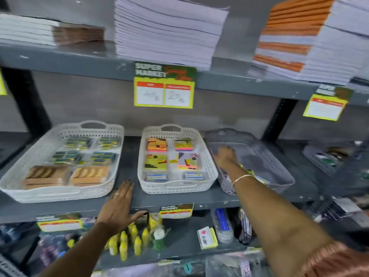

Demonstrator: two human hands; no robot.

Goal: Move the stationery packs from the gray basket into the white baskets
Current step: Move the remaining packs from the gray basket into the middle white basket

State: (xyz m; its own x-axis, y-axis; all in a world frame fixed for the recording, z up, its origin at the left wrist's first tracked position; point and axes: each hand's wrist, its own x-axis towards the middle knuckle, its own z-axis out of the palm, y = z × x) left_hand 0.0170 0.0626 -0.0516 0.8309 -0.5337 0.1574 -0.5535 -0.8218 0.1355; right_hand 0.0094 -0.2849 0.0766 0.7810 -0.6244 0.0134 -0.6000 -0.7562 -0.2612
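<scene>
A gray basket (pixel 275 168) sits on the middle shelf at right. My right hand (pixel 224 155) reaches into its left side, blurred; I cannot tell whether it holds anything. A yellow pack (pixel 248 172) shows beside my wrist inside this basket. A small white basket (pixel 207 170) at centre holds several sticky-note packs (pixel 156 144). A large white basket (pixel 40 162) at left holds several staple and rubber-band packs (pixel 89 173). My left hand (pixel 119 206) lies flat on the shelf edge between the white baskets, fingers spread, holding nothing.
Stacks of exercise books (pixel 167 31) fill the upper shelf, with price tags (pixel 163 94) hanging below them. Another gray basket (pixel 319 156) sits at far right. The lower shelf holds yellow bottles (pixel 123 244), erasers and bagged items.
</scene>
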